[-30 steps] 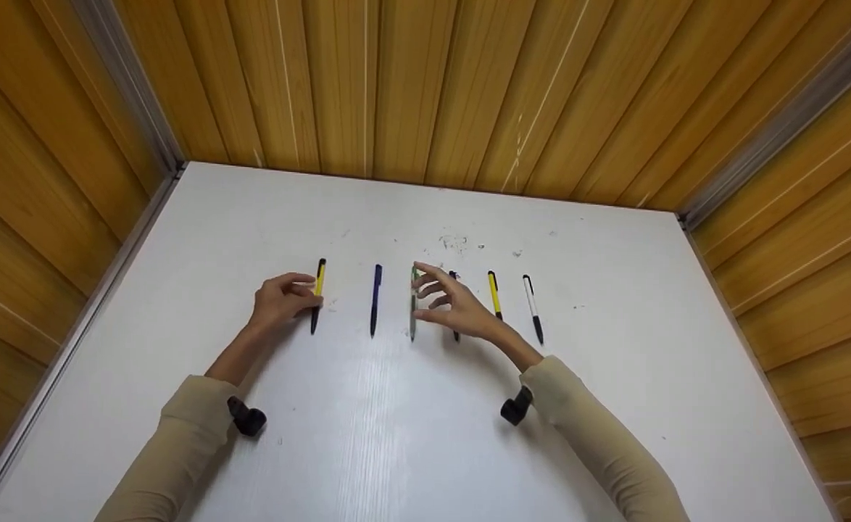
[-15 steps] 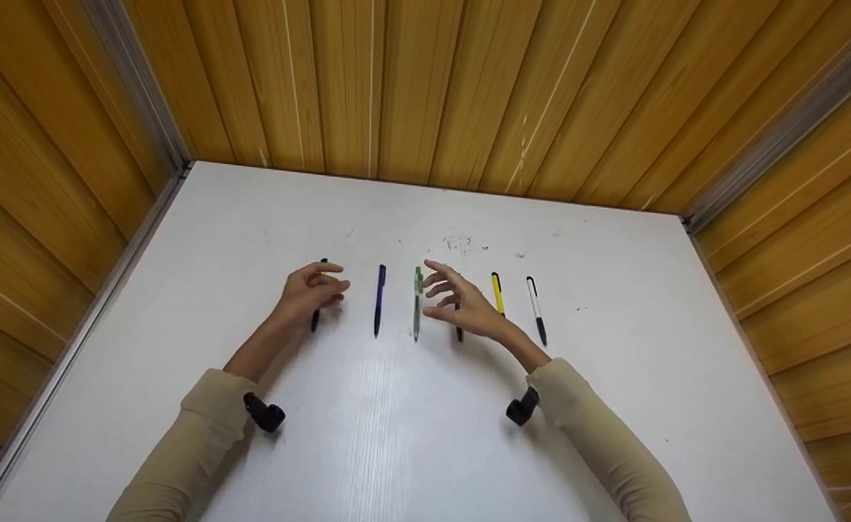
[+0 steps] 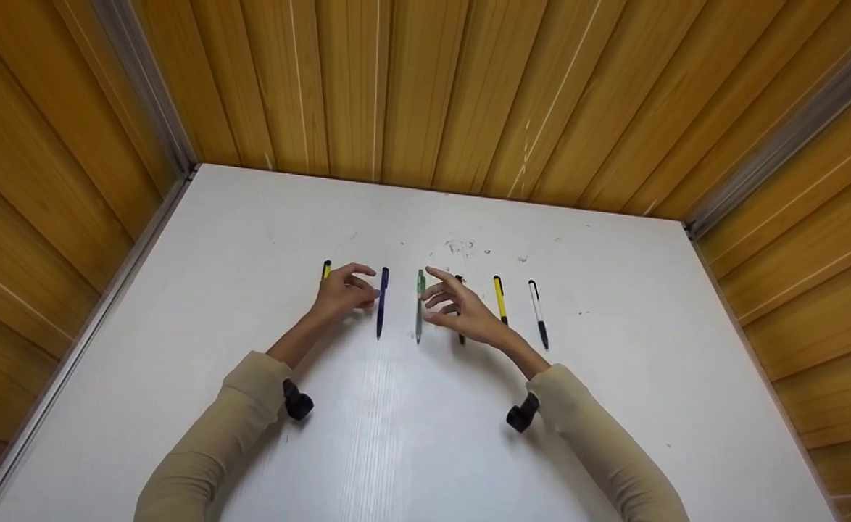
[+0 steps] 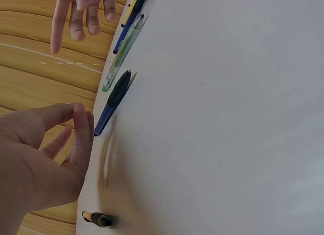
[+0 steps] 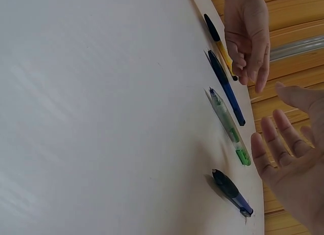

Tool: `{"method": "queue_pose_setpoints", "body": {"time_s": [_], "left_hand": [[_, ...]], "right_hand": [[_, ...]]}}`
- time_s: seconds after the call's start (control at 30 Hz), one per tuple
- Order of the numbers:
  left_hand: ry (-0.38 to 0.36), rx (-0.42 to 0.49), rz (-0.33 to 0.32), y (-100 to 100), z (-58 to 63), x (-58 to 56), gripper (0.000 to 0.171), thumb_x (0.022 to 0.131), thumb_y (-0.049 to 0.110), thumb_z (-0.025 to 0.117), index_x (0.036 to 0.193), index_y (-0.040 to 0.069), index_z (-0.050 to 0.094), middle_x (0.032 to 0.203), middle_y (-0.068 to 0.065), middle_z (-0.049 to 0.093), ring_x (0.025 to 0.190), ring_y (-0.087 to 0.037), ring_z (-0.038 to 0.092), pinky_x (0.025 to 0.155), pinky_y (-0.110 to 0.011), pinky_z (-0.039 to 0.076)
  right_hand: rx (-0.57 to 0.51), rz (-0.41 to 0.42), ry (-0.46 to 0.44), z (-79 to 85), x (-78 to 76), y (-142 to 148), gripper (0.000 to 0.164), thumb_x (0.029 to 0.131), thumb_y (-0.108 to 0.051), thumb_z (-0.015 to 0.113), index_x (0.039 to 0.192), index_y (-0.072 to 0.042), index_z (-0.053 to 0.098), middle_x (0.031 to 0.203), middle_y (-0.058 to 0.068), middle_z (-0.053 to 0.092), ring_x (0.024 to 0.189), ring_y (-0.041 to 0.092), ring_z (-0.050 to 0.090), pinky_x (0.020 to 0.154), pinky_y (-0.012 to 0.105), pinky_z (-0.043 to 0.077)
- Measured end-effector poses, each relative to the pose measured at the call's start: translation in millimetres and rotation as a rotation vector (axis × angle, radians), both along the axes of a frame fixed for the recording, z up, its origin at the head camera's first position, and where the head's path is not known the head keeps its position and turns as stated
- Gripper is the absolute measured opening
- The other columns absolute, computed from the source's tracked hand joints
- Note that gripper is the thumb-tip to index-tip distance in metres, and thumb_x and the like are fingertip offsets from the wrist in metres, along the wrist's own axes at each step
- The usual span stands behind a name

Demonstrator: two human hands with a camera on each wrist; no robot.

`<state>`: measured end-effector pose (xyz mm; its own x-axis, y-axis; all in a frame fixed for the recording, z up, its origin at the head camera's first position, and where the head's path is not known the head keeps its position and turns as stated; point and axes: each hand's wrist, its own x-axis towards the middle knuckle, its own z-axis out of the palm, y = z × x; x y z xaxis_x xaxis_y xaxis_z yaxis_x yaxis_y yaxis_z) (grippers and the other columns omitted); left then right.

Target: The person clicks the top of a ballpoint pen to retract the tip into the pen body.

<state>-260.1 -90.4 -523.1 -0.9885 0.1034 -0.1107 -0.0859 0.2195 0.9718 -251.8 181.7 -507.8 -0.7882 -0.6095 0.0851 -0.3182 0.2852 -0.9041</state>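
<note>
My left hand [image 3: 342,291] hovers just left of a blue pen [image 3: 383,301], fingers loosely bent and holding nothing. Its fingertips reach the pen's edge in the head view; whether they touch it I cannot tell. Partly hidden behind that hand is a yellow and black pen [image 3: 326,270]. A clear green pen [image 3: 419,312] lies right of the blue one. Beside it my right hand [image 3: 465,312] holds nothing, with its fingers spread and slightly bent. Beneath the right hand, mostly covered in the head view, lies a dark blue pen [image 5: 234,192].
Farther right on the white table [image 3: 614,348] lie another yellow and black pen [image 3: 499,299] and a white and black pen [image 3: 538,312]. All the pens form a spaced row. Wood-patterned walls [image 3: 411,87] close off the back and sides.
My left hand has let go of the leftmost yellow and black pen and moved right to the blue pen. The right hand has drawn back slightly from the green pen.
</note>
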Motion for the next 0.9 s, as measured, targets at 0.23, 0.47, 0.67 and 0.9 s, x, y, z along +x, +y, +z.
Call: {"method": "queue_pose_setpoints", "body": {"time_s": [0.23,0.47,0.67,0.9], "left_hand": [[0.0,-0.09,-0.024,7.4,-2.2,-0.5,0.04,0.087,0.002,0.077,0.125,0.001,0.065,0.091,-0.013,0.072,0.07,-0.014,0.069,0.064,-0.022,0.06],[0.024,-0.109,-0.012,15.2,-2.4,0.1,0.047,0.084,0.0,0.08,0.128,0.003,0.064,0.091,-0.015,0.073,0.069,-0.014,0.07,0.063,-0.024,0.062],[0.037,-0.196,-0.028,21.4,-1.7,0.7,0.05,0.08,0.001,0.084,0.127,0.003,0.065,0.091,-0.015,0.073,0.069,-0.015,0.069,0.06,-0.021,0.056],[0.046,-0.307,-0.022,26.7,1.7,0.8,0.04,0.08,0.002,0.084,0.118,0.004,0.071,0.087,-0.013,0.072,0.066,-0.015,0.066,0.055,-0.019,0.049]], "right_hand": [[-0.028,-0.015,-0.041,0.0,-1.3,-1.2,0.077,0.096,-0.004,0.069,0.159,0.0,0.025,0.131,0.029,0.06,0.12,0.045,0.061,0.096,0.041,0.057],[-0.036,-0.003,-0.056,-3.6,-1.5,-2.3,0.077,0.097,-0.004,0.068,0.16,-0.002,0.026,0.131,0.029,0.059,0.119,0.045,0.062,0.092,0.029,0.059],[-0.034,-0.017,-0.069,-8.7,-0.2,0.2,0.076,0.097,-0.004,0.068,0.16,-0.001,0.025,0.131,0.029,0.059,0.118,0.043,0.062,0.091,0.025,0.059],[-0.054,-0.007,-0.065,-10.3,-0.8,2.6,0.074,0.097,-0.003,0.067,0.159,0.001,0.026,0.13,0.032,0.059,0.116,0.042,0.062,0.089,0.022,0.058]]}}
